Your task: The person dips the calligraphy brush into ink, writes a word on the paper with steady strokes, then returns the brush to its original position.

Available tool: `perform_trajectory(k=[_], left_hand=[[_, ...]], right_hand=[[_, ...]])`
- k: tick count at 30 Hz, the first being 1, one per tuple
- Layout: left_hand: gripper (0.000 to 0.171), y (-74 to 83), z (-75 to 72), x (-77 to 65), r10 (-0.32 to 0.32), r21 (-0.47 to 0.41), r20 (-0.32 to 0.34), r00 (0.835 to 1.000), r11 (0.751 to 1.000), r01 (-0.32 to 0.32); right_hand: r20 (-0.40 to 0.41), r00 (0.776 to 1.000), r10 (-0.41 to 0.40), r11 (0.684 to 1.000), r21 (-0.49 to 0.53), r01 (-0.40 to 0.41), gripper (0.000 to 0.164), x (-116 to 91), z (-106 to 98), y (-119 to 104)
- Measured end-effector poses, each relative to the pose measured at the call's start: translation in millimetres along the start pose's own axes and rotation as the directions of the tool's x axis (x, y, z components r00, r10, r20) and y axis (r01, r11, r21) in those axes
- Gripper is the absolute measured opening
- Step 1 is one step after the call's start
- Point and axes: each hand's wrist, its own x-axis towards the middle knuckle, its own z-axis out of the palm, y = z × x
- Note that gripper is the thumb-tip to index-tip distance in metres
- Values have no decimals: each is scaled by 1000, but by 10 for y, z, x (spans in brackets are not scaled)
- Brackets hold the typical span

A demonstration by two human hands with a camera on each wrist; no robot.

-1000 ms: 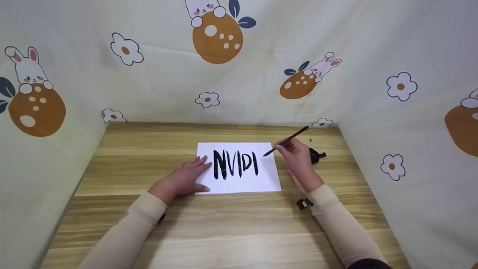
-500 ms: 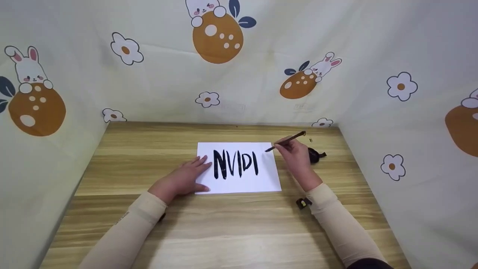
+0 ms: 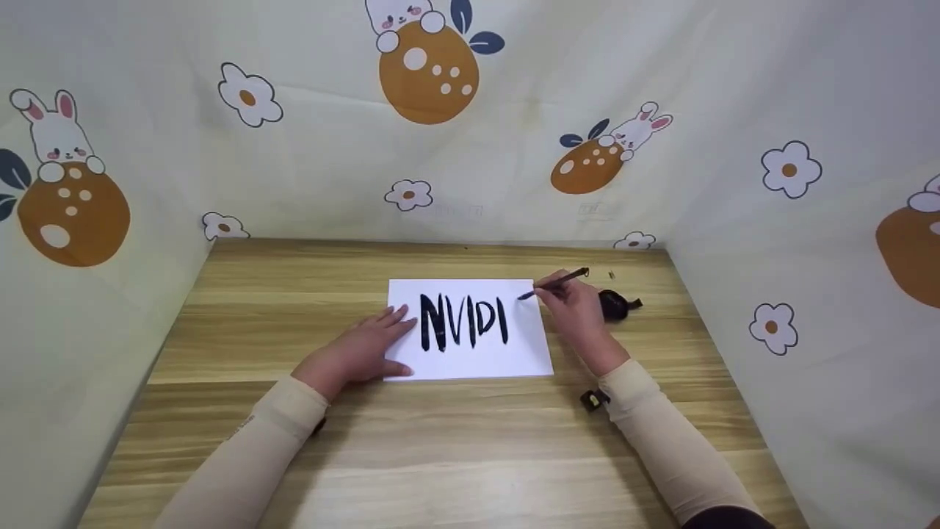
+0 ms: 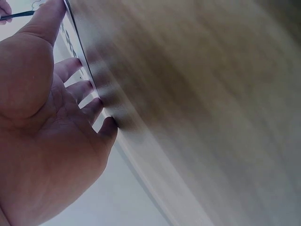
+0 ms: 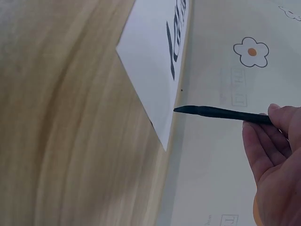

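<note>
A white sheet of paper [image 3: 470,364] lies on the wooden table, bearing the bold black letters "NVIDI" [image 3: 433,323]. My left hand [image 3: 365,345] rests on the sheet's left edge, fingers spread and thumb near the lower corner. In my right hand [image 3: 576,308] I pinch a slim dark ink brush [image 5: 211,112] between thumb and fingers. Its tip points left, close over the paper's upper right part, to the right of the last letter. The right wrist view shows the brush's pointed tip beside the sheet.
A round black object with a short stub [image 3: 615,305] sits just right of my right hand. A small dark bit [image 3: 611,275] lies behind it. Fabric walls [image 3: 308,169] printed with rabbits and flowers enclose the table [image 3: 440,455] at the back and both sides.
The brush's rear end has dropped and shifted left, so the brush lies flatter. My right hand has edged slightly left, uncovering more of the black object. My left hand stays put.
</note>
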Motion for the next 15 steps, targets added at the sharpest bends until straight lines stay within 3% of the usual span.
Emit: perform_trajectory(k=[15], left_hand=[[95, 25, -2, 5, -7, -10, -5, 1000, 1000, 7]], right_hand=[[89, 991, 103, 994, 26, -106, 7, -178, 41, -21]])
